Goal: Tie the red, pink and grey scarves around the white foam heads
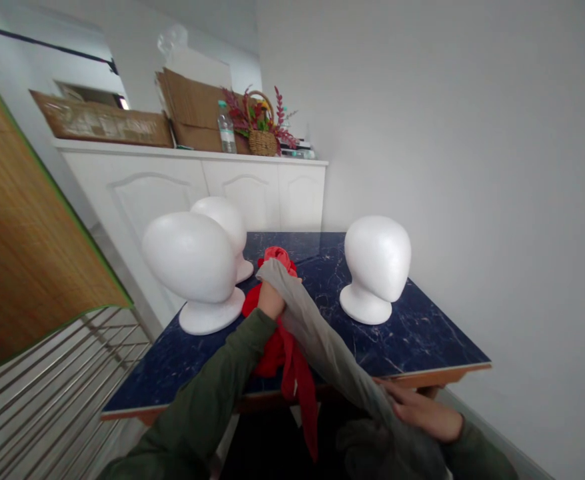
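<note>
My left hand [271,300] is closed around the far end of a long grey cloth [322,340], holding it up over the dark blue marble table [422,327]. My right hand [417,410] grips the near end of the same cloth below the table's front edge. The cloth stretches taut between both hands. A red cloth [285,347] lies bunched on the table under my left hand and hangs over the front edge. Three white foam mannequin heads stand on the table: one at the front left [195,270], one behind it [225,223], one at the right [376,267].
A white cabinet [197,183] stands behind the table, carrying cardboard boxes [192,110], a water bottle [226,128] and a wicker basket of red flowers [262,127]. A wooden panel [22,240] and a metal rack [57,387] are at the left. A white wall is at the right.
</note>
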Demonstrator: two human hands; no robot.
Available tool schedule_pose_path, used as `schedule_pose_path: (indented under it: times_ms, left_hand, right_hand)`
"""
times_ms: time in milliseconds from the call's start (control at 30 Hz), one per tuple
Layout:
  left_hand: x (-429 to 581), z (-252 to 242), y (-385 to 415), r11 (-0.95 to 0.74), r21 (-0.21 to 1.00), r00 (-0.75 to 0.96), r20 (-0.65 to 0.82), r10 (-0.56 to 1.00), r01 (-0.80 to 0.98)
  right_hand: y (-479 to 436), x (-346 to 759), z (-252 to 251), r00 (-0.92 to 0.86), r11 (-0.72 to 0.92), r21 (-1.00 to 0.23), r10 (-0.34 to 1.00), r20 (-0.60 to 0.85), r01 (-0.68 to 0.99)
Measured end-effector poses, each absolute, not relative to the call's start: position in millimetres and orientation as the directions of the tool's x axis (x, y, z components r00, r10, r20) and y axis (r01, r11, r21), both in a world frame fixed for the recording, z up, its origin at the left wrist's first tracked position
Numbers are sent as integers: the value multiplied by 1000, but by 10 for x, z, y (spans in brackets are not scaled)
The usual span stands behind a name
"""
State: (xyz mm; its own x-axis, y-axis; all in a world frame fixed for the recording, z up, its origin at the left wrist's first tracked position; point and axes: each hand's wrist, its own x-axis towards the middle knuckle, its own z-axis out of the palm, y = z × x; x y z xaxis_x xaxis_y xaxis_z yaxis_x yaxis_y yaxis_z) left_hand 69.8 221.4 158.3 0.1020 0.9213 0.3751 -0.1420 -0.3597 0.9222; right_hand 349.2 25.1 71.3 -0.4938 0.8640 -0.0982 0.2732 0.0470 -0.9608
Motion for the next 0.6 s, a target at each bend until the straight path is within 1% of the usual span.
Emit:
schedule_pose_path:
  times_ms: [33, 100, 167, 200, 267, 333, 367, 400, 467, 533, 600]
  left_hand:
    - [726, 1643, 2124, -395, 913, 126, 405, 906, -100]
    - [793, 1763, 1923, -487, 873, 186, 478, 859, 6]
    - [888, 1891, 1706, -607, 780, 320, 543, 776, 149]
    - [945, 1957, 1599, -671, 710, 407, 560, 722, 214]
    - [1066, 2081, 1404, -773, 568, 571, 548, 611, 283]
    - [1170, 2184, 1253, -808, 518, 663, 505, 553, 280]
    - [1205, 2225, 1196, -809, 520, 686, 483, 544, 275]
    - [1226, 2256, 1150, -798, 540, 701, 460, 546, 267]
    - [1226, 2298, 1088, -728, 643, 722, 385, 575, 238]
    - [1185, 2318, 1055, -557, 812, 737, 267, 621, 175]
    - [1135, 2329, 1043, -317, 948, 707, 201, 679, 35]
  right_hand:
    - [245, 3478, 704, -510, 73, -939, 852, -117, 337]
    - [249, 3401, 687, -499, 70, -917, 854, -149, 393]
    - [277, 3251, 713, -411, 73, -918, 906, -104, 391]
    - [301, 3151, 749, -360, 102, -924, 932, -41, 369]
    - [372, 2923, 860, -276, 227, -928, 950, 145, 295]
    - [462, 2704, 979, -228, 361, -909, 922, 313, 209]
    - [507, 2616, 1024, -196, 393, -902, 913, 359, 179]
    - [547, 2548, 1049, -166, 392, -907, 915, 368, 152]
    - [597, 2481, 1038, -142, 309, -950, 944, 299, 53]
    - [593, 2493, 956, -201, 159, -979, 962, 182, -125]
    - [537, 2557, 844, -289, 14, -942, 950, 116, -335]
